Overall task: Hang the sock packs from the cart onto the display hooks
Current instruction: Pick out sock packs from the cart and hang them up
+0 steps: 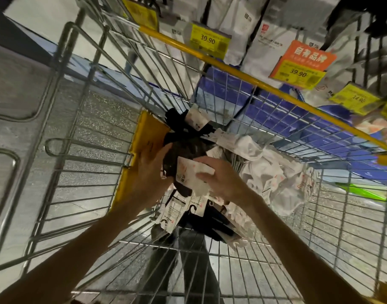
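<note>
Inside the wire cart (pixel 298 227) lies a heap of sock packs: black ones (pixel 183 126) toward the far end and white ones (pixel 273 174) on the right. Both my hands reach down into the basket. My left hand (pixel 150 172) presses against the side of a dark sock pack (pixel 183 148). My right hand (pixel 218 176) grips that pack's white paper label (pixel 188 172) from above. More black packs with white labels and black hangers (pixel 183 209) lie beneath my hands. White sock packs (pixel 269 29) hang on the display above the cart's far rim.
Yellow price tags (pixel 210 40) and an orange one (pixel 302 60) stick out from the display hooks over the cart's yellow rim bar (pixel 232 70). Blue boxes (pixel 243 95) sit behind the cart's far wall. The speckled floor (pixel 96 119) lies to the left.
</note>
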### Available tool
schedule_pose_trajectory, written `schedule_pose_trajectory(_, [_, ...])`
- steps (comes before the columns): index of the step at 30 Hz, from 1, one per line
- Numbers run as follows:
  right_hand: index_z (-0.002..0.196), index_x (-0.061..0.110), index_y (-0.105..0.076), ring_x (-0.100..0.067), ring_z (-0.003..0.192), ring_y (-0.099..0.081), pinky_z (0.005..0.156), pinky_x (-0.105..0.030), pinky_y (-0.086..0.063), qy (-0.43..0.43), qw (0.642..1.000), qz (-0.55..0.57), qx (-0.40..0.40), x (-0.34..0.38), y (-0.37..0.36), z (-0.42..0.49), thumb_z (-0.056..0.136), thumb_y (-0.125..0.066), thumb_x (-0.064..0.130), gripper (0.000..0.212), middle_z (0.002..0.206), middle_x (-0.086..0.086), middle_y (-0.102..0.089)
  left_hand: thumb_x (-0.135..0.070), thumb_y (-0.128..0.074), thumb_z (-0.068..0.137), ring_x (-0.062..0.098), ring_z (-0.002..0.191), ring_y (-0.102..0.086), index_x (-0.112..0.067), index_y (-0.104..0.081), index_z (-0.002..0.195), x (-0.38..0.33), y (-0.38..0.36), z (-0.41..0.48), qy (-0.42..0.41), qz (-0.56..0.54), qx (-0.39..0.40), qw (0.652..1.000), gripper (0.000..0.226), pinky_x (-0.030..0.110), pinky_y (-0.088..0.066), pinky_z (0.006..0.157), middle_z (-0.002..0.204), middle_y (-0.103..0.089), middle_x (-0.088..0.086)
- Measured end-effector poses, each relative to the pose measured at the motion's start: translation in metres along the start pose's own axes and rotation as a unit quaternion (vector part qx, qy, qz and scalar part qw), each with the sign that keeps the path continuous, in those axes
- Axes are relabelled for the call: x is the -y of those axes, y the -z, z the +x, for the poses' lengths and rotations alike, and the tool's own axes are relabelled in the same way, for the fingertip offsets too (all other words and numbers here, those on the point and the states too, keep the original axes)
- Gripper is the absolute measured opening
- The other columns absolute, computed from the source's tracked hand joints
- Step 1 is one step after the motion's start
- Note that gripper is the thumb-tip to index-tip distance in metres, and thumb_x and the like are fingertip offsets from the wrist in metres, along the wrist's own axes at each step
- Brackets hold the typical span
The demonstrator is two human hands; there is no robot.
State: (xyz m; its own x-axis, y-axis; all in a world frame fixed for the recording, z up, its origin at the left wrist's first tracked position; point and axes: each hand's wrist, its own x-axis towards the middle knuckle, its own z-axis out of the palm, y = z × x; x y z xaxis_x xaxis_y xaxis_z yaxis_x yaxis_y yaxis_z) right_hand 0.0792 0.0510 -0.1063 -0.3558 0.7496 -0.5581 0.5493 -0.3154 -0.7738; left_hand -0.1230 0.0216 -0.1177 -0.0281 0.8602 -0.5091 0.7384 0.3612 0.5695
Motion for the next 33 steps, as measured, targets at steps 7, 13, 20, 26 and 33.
schedule_pose_trajectory(7, [0.122,0.022,-0.067,-0.008,0.077,-0.065,0.067,-0.013,-0.045,0.135,0.948,-0.247,0.148,0.046,0.006,0.001,0.084,-0.073,0.014,0.039,0.1,-0.002,-0.074,-0.049,-0.084,0.066,0.028,0.15,0.016,-0.042,-0.026,0.15,0.021,0.002,0.012,-0.17,0.179,0.23,0.941,0.102,0.048,0.002,0.117,0.163,0.008,-0.009])
schedule_pose_trajectory(13, [0.136,0.018,-0.053,-0.014,0.099,-0.067,0.086,-0.03,-0.055,0.018,0.998,0.019,0.056,0.019,0.0,0.022,0.096,-0.06,0.028,0.042,0.111,-0.006,-0.069,-0.046,-0.087,0.065,0.009,0.091,-0.071,-0.023,-0.067,0.11,0.038,-0.01,-0.002,0.007,-0.091,0.235,0.968,0.054,0.039,-0.059,0.085,0.103,-0.073,-0.009])
schedule_pose_trajectory(20, [0.127,0.01,-0.049,-0.034,0.111,-0.057,0.086,-0.04,-0.048,-0.151,0.962,-0.221,-0.056,-0.05,-0.04,0.072,0.088,-0.064,0.043,0.053,0.121,-0.015,-0.056,-0.018,-0.082,0.076,0.0,0.1,-0.061,-0.027,-0.054,0.126,0.046,-0.022,-0.016,0.14,-0.328,0.07,0.932,0.058,0.032,-0.051,0.095,0.11,-0.067,-0.013])
schedule_pose_trajectory(26, [0.153,0.009,-0.015,-0.035,0.133,-0.043,0.106,-0.05,-0.038,-0.222,0.93,-0.293,0.007,-0.049,-0.065,0.086,0.079,-0.052,0.076,0.107,0.147,-0.018,-0.042,-0.012,-0.079,0.081,0.016,0.123,-0.052,-0.029,-0.023,0.147,0.047,-0.027,-0.018,0.109,-0.308,0.021,0.945,0.089,0.038,-0.05,0.099,0.133,-0.054,-0.003])
schedule_pose_trajectory(33, [0.153,0.016,0.018,-0.041,0.126,-0.048,0.101,-0.048,-0.043,-0.266,0.912,-0.31,0.027,-0.058,-0.087,0.097,0.079,-0.053,0.075,0.118,0.142,-0.024,-0.046,-0.007,-0.075,0.083,0.021,0.129,-0.046,-0.039,-0.003,0.152,0.048,-0.031,-0.02,0.08,-0.272,0.005,0.959,0.105,0.019,-0.051,0.079,0.144,-0.042,0.002])
